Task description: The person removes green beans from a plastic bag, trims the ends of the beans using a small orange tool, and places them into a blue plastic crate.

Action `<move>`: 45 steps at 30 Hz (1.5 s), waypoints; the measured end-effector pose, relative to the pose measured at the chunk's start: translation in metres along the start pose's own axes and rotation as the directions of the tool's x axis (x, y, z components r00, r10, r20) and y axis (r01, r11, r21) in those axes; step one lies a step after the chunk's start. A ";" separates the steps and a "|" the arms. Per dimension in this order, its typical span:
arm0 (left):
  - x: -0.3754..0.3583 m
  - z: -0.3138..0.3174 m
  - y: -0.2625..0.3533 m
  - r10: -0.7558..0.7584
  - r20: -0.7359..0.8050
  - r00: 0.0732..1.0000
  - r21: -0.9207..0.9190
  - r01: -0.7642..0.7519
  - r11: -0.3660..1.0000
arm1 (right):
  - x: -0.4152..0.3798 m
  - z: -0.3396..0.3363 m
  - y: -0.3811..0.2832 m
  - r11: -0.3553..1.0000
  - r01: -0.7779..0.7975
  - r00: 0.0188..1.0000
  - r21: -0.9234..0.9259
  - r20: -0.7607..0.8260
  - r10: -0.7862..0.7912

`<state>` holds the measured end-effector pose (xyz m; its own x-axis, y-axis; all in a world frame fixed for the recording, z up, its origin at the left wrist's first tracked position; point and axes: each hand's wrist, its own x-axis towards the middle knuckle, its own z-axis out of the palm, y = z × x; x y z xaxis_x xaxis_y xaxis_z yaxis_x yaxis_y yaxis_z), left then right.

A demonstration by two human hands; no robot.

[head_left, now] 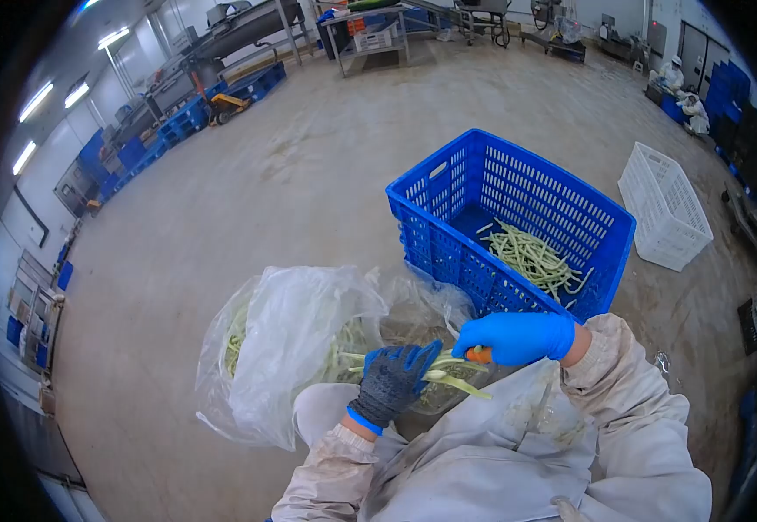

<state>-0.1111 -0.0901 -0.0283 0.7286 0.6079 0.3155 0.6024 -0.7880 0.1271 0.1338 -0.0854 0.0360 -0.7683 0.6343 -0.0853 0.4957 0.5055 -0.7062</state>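
My left hand (394, 380), in a dark grey glove over a blue one, is closed around a few pale green beans (461, 384) that stick out on both sides. My right hand (517, 337), in a blue glove, is wrapped around an orange-handled tool (480, 354) just to the right of the beans; its working end is not clear. Below and left of my hands lies a clear plastic bag (296, 304) with more beans inside. Ahead stands a blue perforated crate (430, 228), with a pile of long beans (535, 258) on its floor.
A white crate (667, 209) stands right of the blue one. Farther off are a metal table (374, 45), a yellow pallet jack (226, 106) and blue pallets (183, 122). Two people in white (687, 96) are at the far right, near stacked blue crates (728, 87).
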 end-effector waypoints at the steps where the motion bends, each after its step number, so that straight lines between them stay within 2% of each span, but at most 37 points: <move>1: 0.000 0.000 0.000 0.000 0.000 1.000 -0.001 0.000 1.000 | 0.000 0.001 0.001 0.998 -0.003 1.000 0.062 0.002 0.003; 5: -0.001 -0.001 0.000 0.032 0.003 0.999 -0.010 -0.032 0.999 | 0.002 0.001 -0.003 0.999 -0.032 0.999 0.035 0.016 0.031; 8: 0.000 -0.001 -0.001 0.065 -0.009 0.998 -0.015 -0.065 0.998 | 0.004 0.002 -0.005 0.998 -0.001 1.000 -0.057 0.003 0.001; 10: 0.001 -0.002 0.001 0.091 -0.018 0.996 -0.019 -0.092 0.996 | 0.005 0.006 -0.002 0.999 -0.023 0.996 -0.042 -0.087 0.019; 12: 0.003 -0.002 0.006 0.134 0.091 0.987 -0.032 -0.132 0.991 | 0.010 0.013 0.010 0.998 -0.005 0.993 -0.059 -0.118 -0.002; 17: 0.003 -0.005 0.006 0.208 0.004 0.978 -0.052 -0.207 0.977 | 0.016 0.022 0.018 0.998 0.019 0.977 -0.064 -0.211 -0.032; 19: 0.002 -0.005 0.002 0.224 -0.026 0.974 -0.059 -0.225 0.972 | 0.014 0.025 0.019 0.994 0.008 0.976 0.107 -0.215 0.015; 20: 0.002 -0.006 -0.001 0.182 -0.115 0.977 -0.165 -0.200 0.966 | 0.011 0.025 0.019 0.994 0.009 0.976 0.107 -0.216 0.014; 21: 0.002 -0.006 -0.003 0.128 -0.198 0.972 -0.272 -0.180 0.945 | 0.007 0.024 0.018 0.933 -0.025 0.975 0.360 -0.197 0.103; 22: 0.002 -0.010 0.000 0.039 -0.211 0.977 -0.346 -0.112 0.932 | 0.005 0.025 0.017 0.806 -0.058 0.971 0.589 -0.155 0.183; 23: 0.003 -0.017 0.006 0.041 -0.209 0.977 -0.345 -0.113 0.932 | 0.006 0.028 0.015 0.805 -0.057 0.971 0.590 -0.157 0.183; 24: 0.006 -0.024 0.015 -0.054 -0.146 0.988 -0.590 -0.043 0.806 | 0.008 0.033 0.012 0.793 0.007 0.968 0.609 -0.203 0.147; 25: 0.008 -0.027 0.020 -0.129 -0.059 0.990 -0.786 0.034 0.617 | 0.009 0.036 0.009 0.779 0.071 0.962 0.623 -0.250 0.112; 26: -0.001 -0.012 0.018 -0.172 0.077 0.982 -0.828 0.159 0.537 | 0.010 0.037 0.007 0.777 0.074 0.962 0.625 -0.251 0.110; 27: -0.001 -0.007 0.020 -0.177 0.078 0.981 -0.824 0.163 0.542 | 0.012 0.038 0.004 0.676 0.039 0.955 0.736 -0.225 0.191; 28: 0.003 -0.006 0.025 -0.366 0.127 0.922 -0.972 0.189 0.141 | 0.016 0.039 0.002 0.558 0.010 0.947 0.830 -0.186 0.260; 29: 0.006 -0.004 0.030 -0.506 0.240 0.828 -0.955 0.107 -0.278 | 0.021 0.044 0.002 0.556 0.017 0.952 0.831 -0.184 0.246; 30: 0.008 0.012 0.028 -0.546 0.227 0.807 -0.892 -0.053 -0.449 | 0.025 0.051 0.006 0.611 0.018 0.935 0.792 -0.230 0.270; 31: 0.014 0.008 0.034 -0.646 0.388 0.658 -0.784 -0.134 -0.606 | 0.029 0.057 0.009 0.663 0.015 0.916 0.748 -0.277 0.292; 33: 0.005 0.041 0.011 -0.592 0.347 0.727 -0.626 -0.291 -0.724 | 0.031 0.063 0.010 0.675 0.045 0.914 0.736 -0.303 0.269; 34: 0.005 0.040 0.009 -0.600 0.346 0.721 -0.628 -0.298 -0.719 | 0.029 0.061 0.006 0.689 0.026 0.910 0.724 -0.303 0.284; 36: 0.005 0.039 0.002 -0.641 0.374 0.671 -0.515 -0.424 -0.745 | 0.021 0.058 0.000 0.698 0.012 0.910 0.716 -0.297 0.289; 38: 0.003 0.034 -0.005 -0.649 0.351 0.675 -0.466 -0.475 -0.746 | 0.005 0.053 0.005 0.433 0.105 0.827 0.895 -0.320 0.462; 39: 0.002 0.032 -0.007 -0.648 0.328 0.688 -0.407 -0.516 -0.754 | 0.000 0.053 0.013 0.430 0.101 0.831 0.897 -0.314 0.459; 40: 0.001 0.032 -0.010 -0.656 0.303 0.691 -0.427 -0.517 -0.742 | -0.004 0.052 0.025 0.523 0.140 0.796 0.841 -0.410 0.445; 41: 0.002 0.031 -0.012 -0.658 0.304 0.689 -0.425 -0.521 -0.741 | -0.007 0.054 0.037 0.610 0.173 0.754 0.774 -0.502 0.423; 42: 0.003 0.030 -0.014 -0.656 0.297 0.694 -0.434 -0.514 -0.740 | -0.008 0.059 0.051 0.909 -0.039 0.829 0.415 -0.495 0.261; 43: 0.004 0.029 -0.014 -0.650 0.291 0.702 -0.444 -0.503 -0.742 | -0.009 0.073 0.066 0.909 -0.041 0.826 0.415 -0.497 0.265; 44: 0.007 0.027 -0.013 -0.654 0.311 0.689 -0.454 -0.497 -0.740 | -0.010 0.091 0.081 0.959 -0.214 0.805 0.184 -0.523 0.280; 45: 0.011 0.026 -0.015 -0.650 0.304 0.696 -0.449 -0.497 -0.742 | -0.012 0.095 0.090 0.924 -0.378 0.785 -0.064 -0.552 0.283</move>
<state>-0.1036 -0.0689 -0.0512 0.2145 0.9653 -0.1492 -0.9558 0.2389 0.1715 0.1486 -0.1033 -0.0933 -0.2393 0.9634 0.1209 0.7742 0.2645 -0.5750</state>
